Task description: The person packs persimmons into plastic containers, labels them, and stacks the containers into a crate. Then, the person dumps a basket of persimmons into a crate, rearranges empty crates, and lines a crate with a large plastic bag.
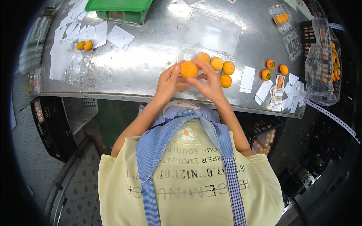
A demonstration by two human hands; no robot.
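An orange fruit (189, 69) is held between both hands above a clear plastic tray. My left hand (169, 81) is on its left side, fingertips against the fruit. My right hand (207, 81) touches it from the right, fingers curved round it. Several more orange fruits (216, 63) sit in the tray to the right and behind the hands, and part of another shows below them. The tray's clear lid (213, 32) lies opened out behind, away from the body.
The metal table (139, 71) bears white cards (247, 79), loose persimmons (266, 75) and a green-lidded box (118, 5). An egg-type clear tray (78, 67) with two fruits stands at left. A plastic-covered crate (322, 64) is at right. The table's front edge (124, 97) runs below the hands.
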